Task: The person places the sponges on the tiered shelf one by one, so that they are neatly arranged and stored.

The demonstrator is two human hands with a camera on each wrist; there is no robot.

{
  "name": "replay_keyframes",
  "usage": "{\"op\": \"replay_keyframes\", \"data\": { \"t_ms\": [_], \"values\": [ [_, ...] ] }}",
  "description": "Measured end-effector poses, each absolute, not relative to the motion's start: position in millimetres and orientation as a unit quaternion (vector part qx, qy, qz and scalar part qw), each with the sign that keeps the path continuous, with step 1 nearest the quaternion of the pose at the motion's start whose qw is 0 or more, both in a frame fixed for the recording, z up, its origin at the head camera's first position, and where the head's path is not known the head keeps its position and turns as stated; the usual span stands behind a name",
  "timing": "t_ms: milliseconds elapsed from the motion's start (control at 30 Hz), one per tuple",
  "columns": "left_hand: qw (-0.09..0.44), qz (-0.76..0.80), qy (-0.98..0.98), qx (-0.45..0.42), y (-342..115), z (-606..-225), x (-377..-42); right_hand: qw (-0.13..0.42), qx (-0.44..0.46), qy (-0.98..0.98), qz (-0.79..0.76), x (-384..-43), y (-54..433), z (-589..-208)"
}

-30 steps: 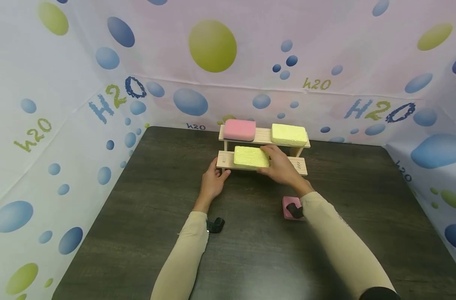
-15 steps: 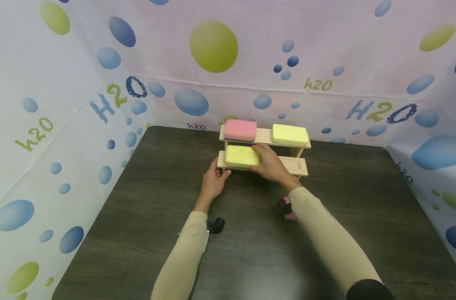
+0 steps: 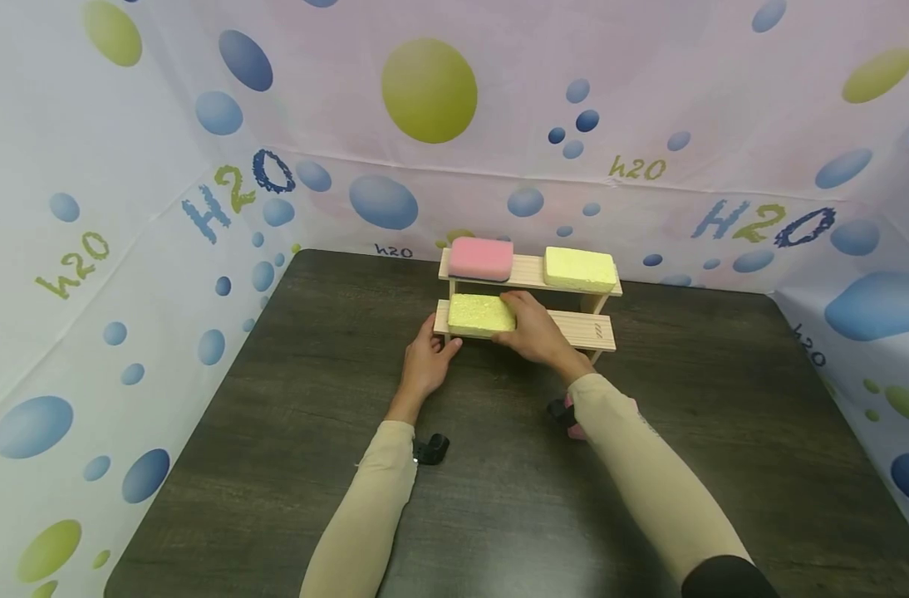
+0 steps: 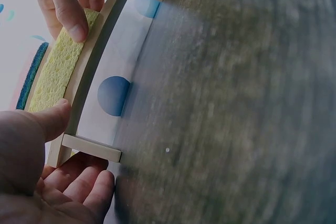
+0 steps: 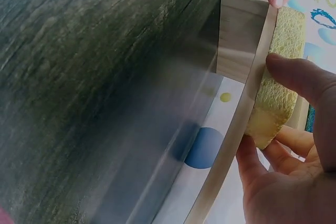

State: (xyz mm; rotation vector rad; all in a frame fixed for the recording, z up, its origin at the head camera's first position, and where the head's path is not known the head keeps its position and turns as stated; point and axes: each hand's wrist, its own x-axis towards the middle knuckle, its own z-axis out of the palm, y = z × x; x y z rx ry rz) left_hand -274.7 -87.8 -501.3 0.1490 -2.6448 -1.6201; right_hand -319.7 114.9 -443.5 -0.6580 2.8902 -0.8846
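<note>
A yellow sponge (image 3: pixel 479 314) lies on the left part of the lower step of a small two-tier wooden shelf (image 3: pixel 585 330). My right hand (image 3: pixel 533 330) holds this sponge by its right end, thumb along the front face and fingers behind, as the right wrist view shows. My left hand (image 3: pixel 425 361) grips the left end of the lower step, its thumb (image 4: pixel 55 119) on the front edge and the fingers curled under by the leg. On the upper tier sit a pink sponge (image 3: pixel 480 259) at the left and another yellow sponge (image 3: pixel 580 269) at the right.
A pink block-shaped thing (image 3: pixel 577 428) lies on the dark wooden table (image 3: pixel 484 498), mostly hidden by the right forearm. Behind the shelf stands a white backdrop (image 3: pixel 499 100) with printed bubbles, which also runs along both sides.
My right hand has slid the yellow sponge left along the lower step, close to the left end. The left hand has stayed at the shelf's end.
</note>
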Motion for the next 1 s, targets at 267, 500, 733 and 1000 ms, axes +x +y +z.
{"op": "replay_keyframes", "data": {
  "t_ms": [267, 500, 733, 1000],
  "values": [
    [0.013, -0.524, -0.85, 0.052, -87, -500, -274, 0.026, -0.212, 0.927, -0.309, -315, 120, -443],
    [0.014, -0.523, -0.851, 0.05, -88, -499, -274, 0.026, -0.191, 0.921, -0.337, -303, 133, -439],
    [0.012, -0.522, -0.852, 0.049, -88, -498, -274, 0.027, -0.178, 0.907, -0.381, -279, 158, -429],
    [0.011, -0.524, -0.85, 0.053, -87, -498, -273, 0.001, -0.172, 0.912, -0.373, -248, 207, -425]
  ]
}}
